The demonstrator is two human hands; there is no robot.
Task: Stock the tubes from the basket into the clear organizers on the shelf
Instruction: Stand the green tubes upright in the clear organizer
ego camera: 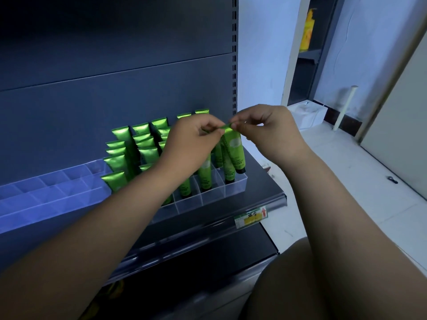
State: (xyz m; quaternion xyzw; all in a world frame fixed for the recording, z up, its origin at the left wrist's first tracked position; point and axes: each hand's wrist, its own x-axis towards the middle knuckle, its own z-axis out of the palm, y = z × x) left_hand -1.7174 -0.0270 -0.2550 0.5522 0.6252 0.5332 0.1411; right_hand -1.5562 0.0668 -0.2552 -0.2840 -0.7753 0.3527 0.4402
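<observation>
Both hands pinch the flat crimped top of one green tube point(234, 148), which hangs cap-down above the right end of a clear organizer point(212, 192). My left hand point(196, 137) grips the crimp's left end and my right hand point(265, 128) its right end. Several more green tubes point(129, 155) stand upright in the organizer's compartments. A second clear organizer point(50, 190) lies to the left with bare compartments. The basket is out of view.
The dark shelf point(261, 181) carries a price label point(250, 217) on its front rail. A slotted upright point(235, 54) bounds the shelf on the right. Beyond it are a white tiled floor point(335, 162), a white box point(307, 114) and a yellow bottle point(308, 31).
</observation>
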